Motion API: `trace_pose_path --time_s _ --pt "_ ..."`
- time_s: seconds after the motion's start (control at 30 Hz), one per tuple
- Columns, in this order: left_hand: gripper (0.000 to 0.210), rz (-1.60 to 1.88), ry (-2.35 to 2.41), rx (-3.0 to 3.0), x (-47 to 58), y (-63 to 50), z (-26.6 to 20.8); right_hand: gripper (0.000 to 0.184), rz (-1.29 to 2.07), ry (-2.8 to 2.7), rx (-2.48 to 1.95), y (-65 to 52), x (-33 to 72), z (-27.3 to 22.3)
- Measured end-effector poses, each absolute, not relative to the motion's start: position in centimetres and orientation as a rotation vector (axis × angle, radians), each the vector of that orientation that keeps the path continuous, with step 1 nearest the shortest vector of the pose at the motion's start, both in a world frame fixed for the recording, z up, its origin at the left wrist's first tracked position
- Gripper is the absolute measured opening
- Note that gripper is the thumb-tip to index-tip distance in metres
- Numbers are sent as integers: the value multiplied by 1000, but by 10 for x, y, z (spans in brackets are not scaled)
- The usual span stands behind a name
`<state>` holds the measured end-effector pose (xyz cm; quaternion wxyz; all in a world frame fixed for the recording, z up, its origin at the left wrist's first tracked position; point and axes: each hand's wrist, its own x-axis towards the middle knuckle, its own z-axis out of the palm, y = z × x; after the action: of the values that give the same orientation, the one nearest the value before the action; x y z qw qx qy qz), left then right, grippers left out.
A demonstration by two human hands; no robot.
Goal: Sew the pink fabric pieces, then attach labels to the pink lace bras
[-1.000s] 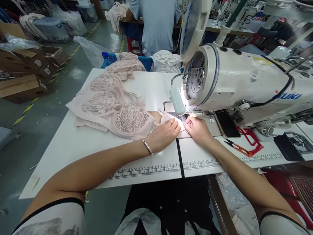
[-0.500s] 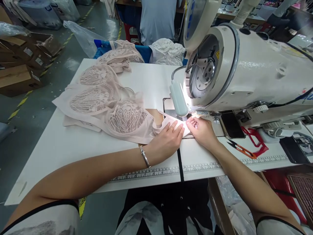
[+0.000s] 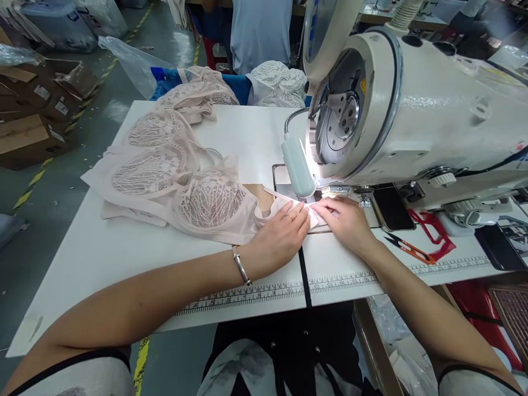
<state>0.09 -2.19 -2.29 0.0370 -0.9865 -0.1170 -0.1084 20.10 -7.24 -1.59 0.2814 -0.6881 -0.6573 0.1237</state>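
A pale pink lace bra (image 3: 206, 198) lies on the white sewing table (image 3: 124, 258), its end piece running under the head of the white sewing machine (image 3: 412, 104). My left hand (image 3: 280, 234) lies flat on the pink fabric just left of the needle area, fingers together. My right hand (image 3: 346, 220) pinches the fabric end beside the presser foot, right of my left hand. Both hands nearly touch. A small lamp (image 3: 295, 165) lights the spot.
More pink lace pieces (image 3: 165, 132) are stacked at the table's left and back. Orange thread snips (image 3: 406, 247) and a red tool (image 3: 433, 234) lie right of the machine, with a dark phone (image 3: 391, 206). Another person (image 3: 259, 33) sits behind. Cardboard boxes (image 3: 28, 132) stand on the floor at the left.
The view dropped and came closer to the machine. My hands stayed at the needle, the right hand's fingers stretching a little leftward along the fabric end.
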Motion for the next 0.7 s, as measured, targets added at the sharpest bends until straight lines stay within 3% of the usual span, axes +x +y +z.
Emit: trace_pose_path --time_s 0.17,0.33,0.5,0.6,0.7 --pt "40 -362 -513 -3077 -1 -18 -17 27 94 -2093 -1629 -81 200 -15" --pt "23 -243 -637 -3135 2 -21 0 36 -121 -2312 -1717 -82 192 -14" --pt "28 -207 -665 -3278 6 -29 10 46 94 -2326 -1727 -75 211 -16" --pt "16 -112 -556 -3494 3 -17 18 50 284 -2290 -1791 -69 227 -19" --pt "26 -164 -705 -3669 5 11 25 59 360 -2240 -1777 -66 235 -25"
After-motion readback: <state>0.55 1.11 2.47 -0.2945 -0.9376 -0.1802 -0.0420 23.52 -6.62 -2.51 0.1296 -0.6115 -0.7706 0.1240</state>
